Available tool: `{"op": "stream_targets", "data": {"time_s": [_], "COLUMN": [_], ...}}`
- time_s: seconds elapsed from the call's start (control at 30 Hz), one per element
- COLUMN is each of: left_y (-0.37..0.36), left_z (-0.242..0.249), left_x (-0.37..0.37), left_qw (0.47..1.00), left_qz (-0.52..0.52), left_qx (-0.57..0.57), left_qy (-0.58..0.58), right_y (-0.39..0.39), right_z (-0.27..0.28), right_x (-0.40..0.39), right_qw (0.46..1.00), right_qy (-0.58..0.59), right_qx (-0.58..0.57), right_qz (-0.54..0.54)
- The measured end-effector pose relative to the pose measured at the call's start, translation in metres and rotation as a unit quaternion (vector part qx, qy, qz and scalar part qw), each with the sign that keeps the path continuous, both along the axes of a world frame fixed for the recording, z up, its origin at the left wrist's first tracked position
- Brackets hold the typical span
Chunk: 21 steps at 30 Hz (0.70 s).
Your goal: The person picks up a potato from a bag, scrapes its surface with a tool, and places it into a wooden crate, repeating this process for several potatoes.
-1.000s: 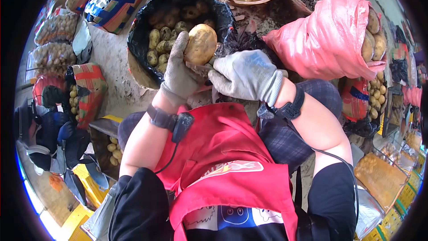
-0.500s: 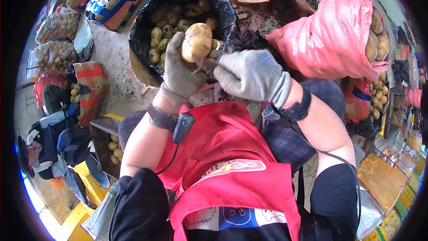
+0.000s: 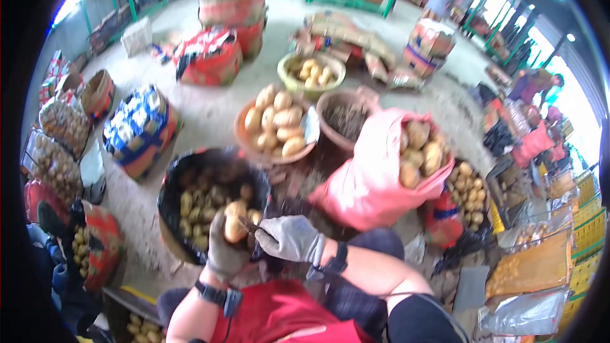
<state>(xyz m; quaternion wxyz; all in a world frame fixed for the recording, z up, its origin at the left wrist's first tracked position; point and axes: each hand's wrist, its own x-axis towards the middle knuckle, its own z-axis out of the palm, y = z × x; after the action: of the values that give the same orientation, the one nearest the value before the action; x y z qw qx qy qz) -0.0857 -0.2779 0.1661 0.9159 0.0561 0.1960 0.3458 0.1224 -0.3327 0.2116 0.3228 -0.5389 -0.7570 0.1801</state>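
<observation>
My left hand (image 3: 227,251), in a grey glove, is closed around a pale yellow potato (image 3: 236,221). My gloved right hand (image 3: 291,239) is closed on what looks like a small knife (image 3: 252,225). Its thin dark end is against or very near the potato's right side; blur hides the exact contact. Both hands are over the near edge of a round basket lined with black plastic (image 3: 166,194), which holds several smaller potatoes (image 3: 197,209).
Beyond stands an orange basin (image 3: 241,128) of large potatoes, beside a brown basin (image 3: 346,117) of dark scraps. A pink sack (image 3: 362,181) of potatoes leans at the right. A green-rimmed basin (image 3: 312,92) and a blue-covered basket (image 3: 136,127) stand farther off. People (image 3: 537,86) are in the background.
My view has tilted up, showing more of the floor and room beyond. The potato stays in my left hand, and my right hand keeps its grip beside it.
</observation>
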Motion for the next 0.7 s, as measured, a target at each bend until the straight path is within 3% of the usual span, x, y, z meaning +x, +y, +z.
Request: {"op": "stream_targets", "data": {"time_s": [0.03, 0.07, 0.17, 0.23, 0.27, 0.33, 0.37, 0.4, 0.47, 0.53, 0.57, 0.6, 0.67, 0.7], "left_y": [0.0, -0.001, 0.003, 0.002, 0.003, -0.003, -0.008, -0.011, -0.014, -0.009, -0.01, -0.011, -0.007, -0.007], "left_z": [-0.001, -0.002, -0.043, -0.054, -0.059, -0.036, -0.02, -0.004, 0.016, -0.029, -0.035, -0.034, -0.032, -0.027], "left_x": [0.002, 0.002, -0.011, -0.008, -0.011, -0.014, -0.014, -0.014, -0.012, -0.014, -0.014, -0.013, -0.011, -0.01], "left_qw": [0.999, 0.997, 0.996, 0.968, 0.968, 0.998, 0.992, 0.992, 0.992, 0.997, 0.964, 0.879, 0.854, 0.74], "left_qz": [0.013, 0.028, -0.059, -0.03, -0.031, -0.023, -0.039, -0.043, -0.1, -0.048, 0.002, 0.053, 0.064, 0.087], "left_qx": [0.001, -0.002, 0.066, 0.226, 0.228, 0.036, 0.111, 0.112, 0.077, 0.058, 0.219, 0.368, 0.375, 0.514], "left_qy": [0.038, 0.078, -0.02, 0.105, 0.104, -0.037, 0.035, 0.032, -0.011, -0.008, 0.15, 0.299, 0.355, 0.424], "right_y": [0.005, 0.011, 0.012, -0.001, -0.006, -0.013, -0.015, -0.016, -0.016, -0.01, -0.007, -0.005, 0.001, 0.0], "right_z": [0.01, 0.004, -0.009, -0.002, 0.001, 0.001, 0.001, 0.001, -0.001, -0.001, 0.003, 0.001, -0.008, -0.003], "right_x": [0.004, 0.012, 0.013, 0.0, -0.005, -0.011, -0.012, -0.013, -0.017, -0.013, -0.008, -0.005, 0.0, 0.001], "right_qw": [0.997, 0.997, 0.997, 0.998, 0.998, 0.999, 0.998, 0.994, 0.996, 0.998, 0.998, 0.998, 0.997, 0.996], "right_qy": [0.05, 0.018, 0.003, 0.014, 0.025, 0.006, -0.004, -0.015, 0.028, 0.058, 0.049, 0.047, 0.058, 0.059], "right_qx": [-0.048, -0.068, -0.071, -0.061, -0.048, -0.033, -0.029, -0.024, -0.031, -0.017, -0.025, -0.025, -0.043, -0.057], "right_qz": [-0.02, -0.03, -0.03, -0.024, -0.015, -0.005, 0.053, 0.11, 0.081, 0.026, 0.031, 0.029, -0.015, -0.028]}}
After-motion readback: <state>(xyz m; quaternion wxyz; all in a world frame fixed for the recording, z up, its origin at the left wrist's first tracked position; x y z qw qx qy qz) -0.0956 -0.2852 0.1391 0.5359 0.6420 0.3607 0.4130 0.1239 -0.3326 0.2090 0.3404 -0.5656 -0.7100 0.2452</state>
